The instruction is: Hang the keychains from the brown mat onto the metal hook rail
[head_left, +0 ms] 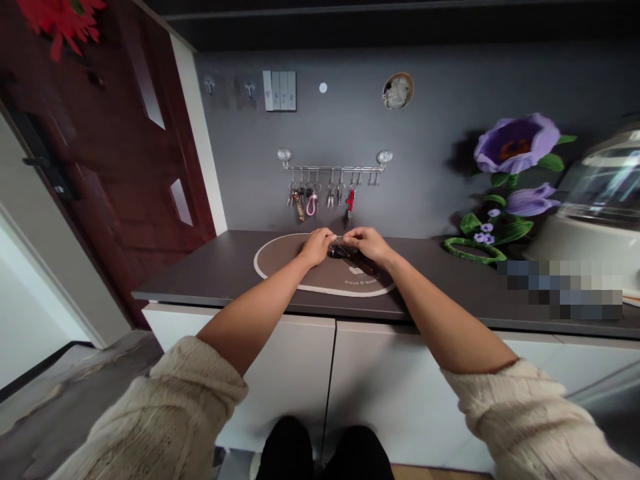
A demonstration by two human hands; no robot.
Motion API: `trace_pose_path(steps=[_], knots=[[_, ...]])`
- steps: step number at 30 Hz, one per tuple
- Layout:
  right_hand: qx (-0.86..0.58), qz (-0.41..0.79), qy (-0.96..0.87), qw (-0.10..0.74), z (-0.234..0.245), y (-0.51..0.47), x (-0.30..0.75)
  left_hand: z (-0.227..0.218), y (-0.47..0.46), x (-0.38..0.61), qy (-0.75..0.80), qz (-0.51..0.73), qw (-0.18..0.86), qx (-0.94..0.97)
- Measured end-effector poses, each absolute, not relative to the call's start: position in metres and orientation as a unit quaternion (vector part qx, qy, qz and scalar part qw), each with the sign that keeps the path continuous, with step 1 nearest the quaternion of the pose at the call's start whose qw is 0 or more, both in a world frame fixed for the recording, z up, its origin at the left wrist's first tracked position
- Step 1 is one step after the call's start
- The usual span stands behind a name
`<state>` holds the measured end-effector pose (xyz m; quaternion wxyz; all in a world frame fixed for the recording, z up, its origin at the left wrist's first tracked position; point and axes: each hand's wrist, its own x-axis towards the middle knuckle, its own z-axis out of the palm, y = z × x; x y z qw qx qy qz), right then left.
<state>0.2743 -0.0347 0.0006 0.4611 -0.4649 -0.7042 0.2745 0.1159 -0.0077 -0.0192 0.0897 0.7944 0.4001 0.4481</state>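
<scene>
**Both hands on a small dark object over the mat**

My left hand (pixel 317 245) and right hand (pixel 367 243) meet in the middle, fingers closed on the two ends of a small dark object (pixel 345 253). It sits between them, just above the brown oval mat (pixel 280 263) on the dark table (pixel 210 267). I cannot tell what it is. On the wall behind hangs a rack (pixel 333 169) of keys (pixel 313 197). A purple flower (pixel 517 143) stands to the right.
</scene>
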Motion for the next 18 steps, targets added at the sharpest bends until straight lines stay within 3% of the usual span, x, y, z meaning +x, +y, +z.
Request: trace_pose_path(steps=[18], knots=[[-0.417,0.308,-0.719,0.462,0.006,-0.046,0.263,-0.012,-0.018,0.117,0.366,0.553,0.322,0.676]])
